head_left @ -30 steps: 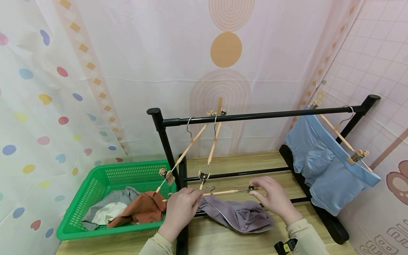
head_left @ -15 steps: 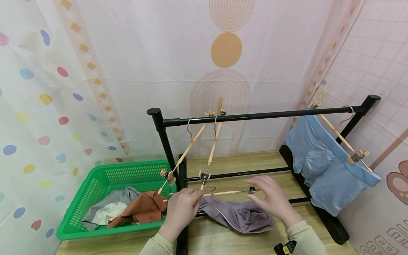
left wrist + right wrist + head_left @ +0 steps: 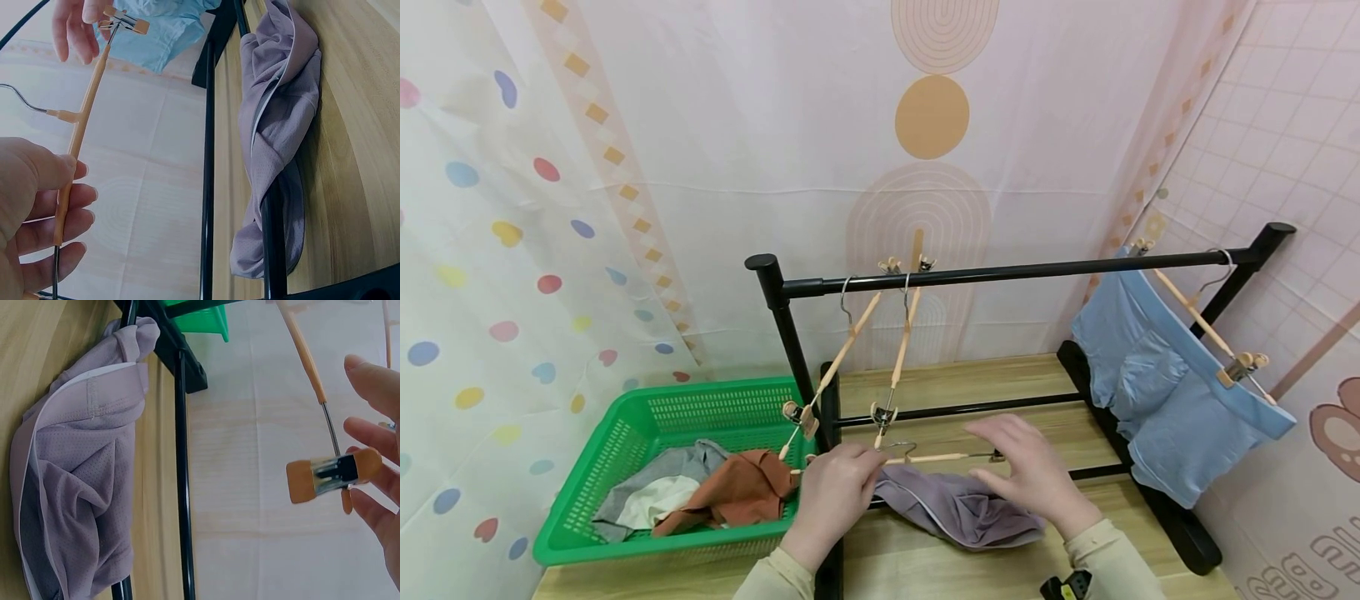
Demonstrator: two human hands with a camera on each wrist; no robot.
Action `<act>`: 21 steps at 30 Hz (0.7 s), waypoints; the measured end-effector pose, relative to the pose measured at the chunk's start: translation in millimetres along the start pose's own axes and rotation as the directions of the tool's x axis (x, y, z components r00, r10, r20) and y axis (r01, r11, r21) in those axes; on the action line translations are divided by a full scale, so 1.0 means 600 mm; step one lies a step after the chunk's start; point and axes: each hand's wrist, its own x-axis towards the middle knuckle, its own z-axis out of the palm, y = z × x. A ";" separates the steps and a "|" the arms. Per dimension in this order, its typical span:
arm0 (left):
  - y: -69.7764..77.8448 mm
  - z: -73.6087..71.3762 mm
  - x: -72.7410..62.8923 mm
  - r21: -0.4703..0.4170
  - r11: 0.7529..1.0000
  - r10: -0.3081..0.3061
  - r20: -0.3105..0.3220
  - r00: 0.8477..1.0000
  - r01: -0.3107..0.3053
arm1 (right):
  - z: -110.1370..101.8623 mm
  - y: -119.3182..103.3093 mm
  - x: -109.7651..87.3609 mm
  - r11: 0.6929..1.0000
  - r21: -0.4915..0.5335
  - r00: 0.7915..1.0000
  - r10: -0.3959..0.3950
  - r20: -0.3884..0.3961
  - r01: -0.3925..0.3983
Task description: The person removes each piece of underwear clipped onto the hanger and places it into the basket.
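Note:
My left hand point(image 3: 841, 493) grips a wooden clip hanger point(image 3: 87, 103) by one half of its bar, thumb and fingers around the wood in the left wrist view. At the hanger's far end sits a clip point(image 3: 334, 475) with wooden pads. Beside that clip, my right hand point(image 3: 1026, 467) has its thumb and fingers spread, pinching nothing; whether a fingertip touches the clip I cannot tell. Below the hanger, mauve underpants point(image 3: 958, 507) lie crumpled across the rack's lower bar and the wooden tabletop. Part of the hanger hides behind my left hand in the head view.
A black rack point(image 3: 1015, 272) spans the middle. Two bare clip hangers hang at its left, and light blue boxer briefs point(image 3: 1165, 375) hang clipped at its right. The green basket point(image 3: 587, 467) at left holds grey, white and rust-brown cloth point(image 3: 737, 492). A patterned curtain point(image 3: 760, 167) stands behind.
My right hand has let go of the hanger's right clip and shifted slightly left. The left hand keeps its grip and has moved a little right with the hanger. The underpants have stayed put.

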 end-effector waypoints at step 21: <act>0.012 0.008 -0.004 -0.013 1.000 0.029 0.013 1.000 -0.028 | 0.011 -0.017 0.002 0.996 -0.080 0.994 0.046 0.102 -0.038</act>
